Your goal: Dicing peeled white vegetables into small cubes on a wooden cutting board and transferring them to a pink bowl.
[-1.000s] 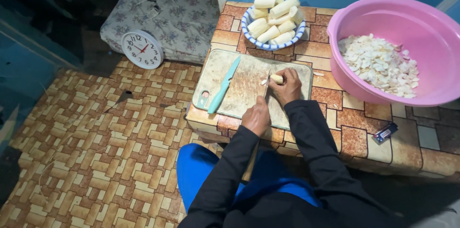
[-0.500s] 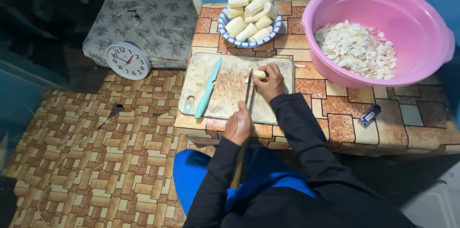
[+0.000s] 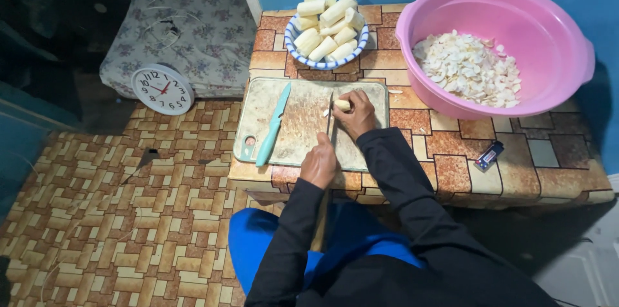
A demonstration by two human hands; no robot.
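Slicing step in hand, judged from the pose: left hand (image 3: 319, 164) clenched round the handle of a dark-bladed knife (image 3: 330, 120), blade edge-down on the worn, pale rectangular plastic cutting board (image 3: 303, 146); right hand (image 3: 354, 113) pinches a short pale-yellow peeled stub of root or fruit (image 3: 342, 104), pressing it to the board just right of the blade. Stub is short, so the next cut calls for fingertips tucked well back from the edge. A second knife, teal plastic handle and blade (image 3: 272, 126), lies loose on the board's left half. Beyond it, a blue-and-white rimmed bowl (image 3: 291, 42) holds smooth cylindrical peeled lengths (image 3: 325, 23); a glossy pink plastic basin (image 3: 554, 29) holds thin, off-white slices (image 3: 467, 68).
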